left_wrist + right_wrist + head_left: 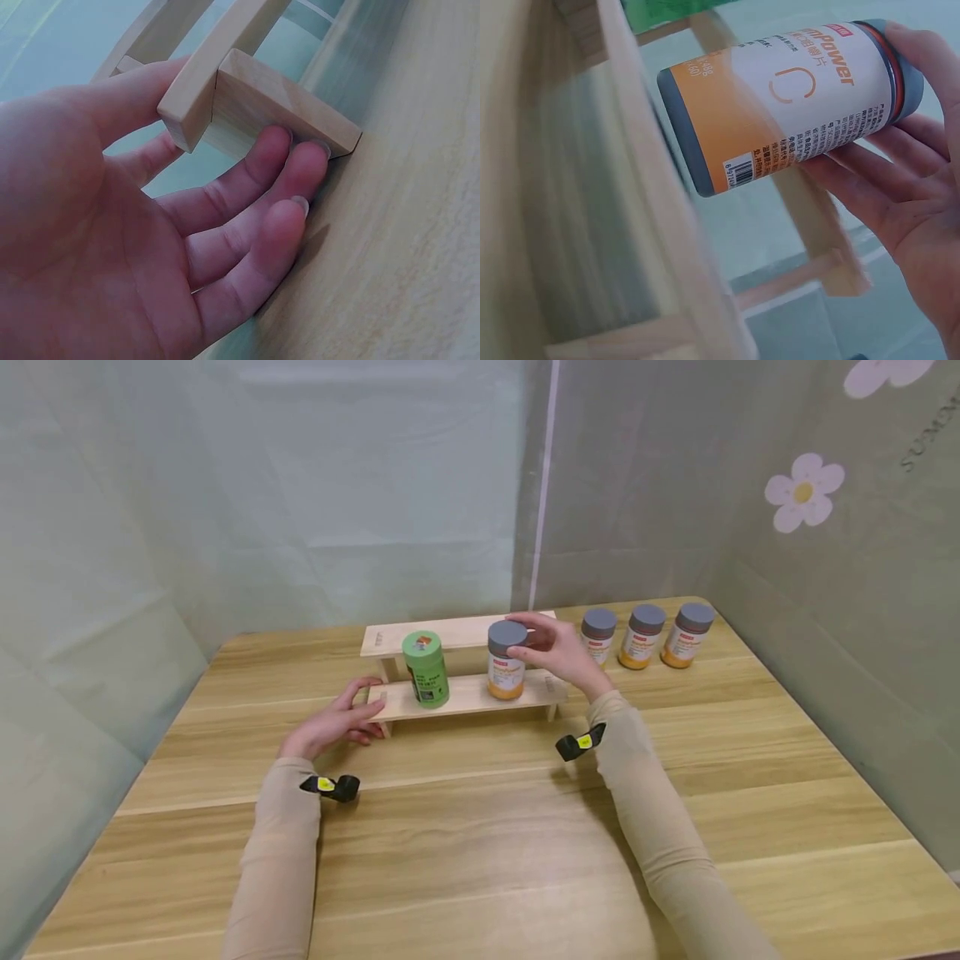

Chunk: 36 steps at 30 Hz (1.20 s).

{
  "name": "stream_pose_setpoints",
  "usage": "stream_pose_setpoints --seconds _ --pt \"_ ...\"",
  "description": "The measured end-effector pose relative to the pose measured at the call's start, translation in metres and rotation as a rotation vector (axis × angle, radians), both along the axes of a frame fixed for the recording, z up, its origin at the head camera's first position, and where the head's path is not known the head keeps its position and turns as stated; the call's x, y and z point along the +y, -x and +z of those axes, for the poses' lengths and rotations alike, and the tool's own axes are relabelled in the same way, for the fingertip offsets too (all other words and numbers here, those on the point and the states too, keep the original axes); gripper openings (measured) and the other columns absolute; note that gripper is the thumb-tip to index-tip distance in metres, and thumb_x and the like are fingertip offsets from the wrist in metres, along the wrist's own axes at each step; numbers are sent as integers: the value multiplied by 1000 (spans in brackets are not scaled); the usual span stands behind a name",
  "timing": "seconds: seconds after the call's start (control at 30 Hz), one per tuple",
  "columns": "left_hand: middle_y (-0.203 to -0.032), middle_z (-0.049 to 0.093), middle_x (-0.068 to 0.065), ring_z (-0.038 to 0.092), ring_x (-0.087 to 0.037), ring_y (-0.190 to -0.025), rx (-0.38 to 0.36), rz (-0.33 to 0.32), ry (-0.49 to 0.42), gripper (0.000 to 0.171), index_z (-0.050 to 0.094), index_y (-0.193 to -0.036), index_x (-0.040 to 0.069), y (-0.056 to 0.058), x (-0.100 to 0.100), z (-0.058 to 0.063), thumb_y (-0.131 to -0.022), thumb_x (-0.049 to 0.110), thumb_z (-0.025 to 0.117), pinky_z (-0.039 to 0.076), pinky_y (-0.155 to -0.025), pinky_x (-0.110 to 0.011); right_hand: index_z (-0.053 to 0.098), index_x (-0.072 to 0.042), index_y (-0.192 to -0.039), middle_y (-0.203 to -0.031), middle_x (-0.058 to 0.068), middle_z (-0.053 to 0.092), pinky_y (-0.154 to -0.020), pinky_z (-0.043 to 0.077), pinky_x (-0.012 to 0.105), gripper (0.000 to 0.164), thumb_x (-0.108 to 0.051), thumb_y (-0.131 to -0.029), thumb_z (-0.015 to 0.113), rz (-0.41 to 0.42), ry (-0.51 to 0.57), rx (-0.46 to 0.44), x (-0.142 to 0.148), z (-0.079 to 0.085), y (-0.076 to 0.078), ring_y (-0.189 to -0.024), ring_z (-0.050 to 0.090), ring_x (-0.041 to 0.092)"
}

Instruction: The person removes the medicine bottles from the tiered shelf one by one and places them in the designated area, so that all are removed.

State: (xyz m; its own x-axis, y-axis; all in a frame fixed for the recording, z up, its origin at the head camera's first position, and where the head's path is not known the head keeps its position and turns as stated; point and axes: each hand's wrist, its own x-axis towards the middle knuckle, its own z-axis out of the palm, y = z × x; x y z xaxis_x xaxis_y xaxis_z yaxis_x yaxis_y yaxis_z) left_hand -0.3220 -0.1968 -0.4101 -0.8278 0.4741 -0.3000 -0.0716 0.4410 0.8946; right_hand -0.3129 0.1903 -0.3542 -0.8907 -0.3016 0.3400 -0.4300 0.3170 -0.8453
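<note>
A two-step wooden shelf (pixel 471 696) stands toward the back of the table. My left hand (pixel 337 724) holds the left end of its lower step; in the left wrist view several fingertips (pixel 270 154) press against the side leg (pixel 289 101). A green bottle (pixel 427 675) stands on that step at the left. With my right hand (pixel 558 649) I grip a white-and-orange supplement bottle (pixel 787 101) with a grey lid near its top, over the right part of the lower step. Whether its base touches the board, I cannot tell.
Right of the shelf, three matching grey-lidded bottles (pixel 597 639), (pixel 641 643), (pixel 685 639) stand in a row on the wooden table (pixel 465 827). The upper step (pixel 450 633) rises behind the lower one. Hanging sheets (pixel 337 485) enclose the table at the back and sides.
</note>
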Motion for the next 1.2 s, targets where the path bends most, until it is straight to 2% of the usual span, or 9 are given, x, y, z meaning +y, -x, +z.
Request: stream_pose_setpoints --seconds 0.23,0.37,0.5,0.63,0.9,1.07,1.2 --pt "-112 57 -16 67 -15 -90 -1 3 -2 66 7 -153 22 0 0 1 -102 40 46 53 -76 -28 57 -9 -133 -122 17 65 -82 54 23 48 -16 -87 72 -70 -3 65 19 10 -4 -103 67 24" --pt "-111 57 -16 67 -15 -90 2 2 -8 67 7 -153 22 1 1 1 -102 40 46 54 -76 -29 57 -8 -132 -122 17 65 -83 54 22 49 -19 -87 73 -87 15 83 32 13 -6 -99 67 12" --pt "-111 58 -16 67 -16 -91 -1 -3 2 68 7 -153 23 2 3 1 -101 42 46 53 -77 -29 58 -10 -131 -120 9 67 -82 53 19 49 -23 -86 73 -117 42 85 47 13 -8 -96 66 0" --pt "-112 58 -17 67 -16 -91 1 -4 2 67 7 -153 24 3 4 1 -101 42 46 54 -77 -29 59 -9 -130 -118 1 67 -81 53 18 49 -24 -86 74 -150 69 107 61 13 -10 -93 66 -2" --pt "-111 58 -17 67 -17 -90 1 -10 -9 66 7 -153 24 4 5 0 -102 41 46 54 -76 -29 58 -9 -131 -120 0 67 -81 51 17 51 -24 -86 74 -203 48 103 77 15 -15 -94 65 -4" --pt "-112 58 -18 67 -18 -91 -1 -11 -10 67 7 -153 25 4 6 -1 -101 42 46 54 -76 -30 57 -7 -131 -114 -15 65 -79 52 15 50 -20 -85 75 -216 71 97 89 15 -17 -94 65 -4" --pt "-111 58 -17 67 -18 -90 -3 -11 -10 67 7 -153 25 5 7 -2 -101 41 46 54 -76 -30 58 -10 -130 -112 -20 64 -80 51 15 48 -20 -85 75 -245 69 91 101 13 -19 -95 64 -5"
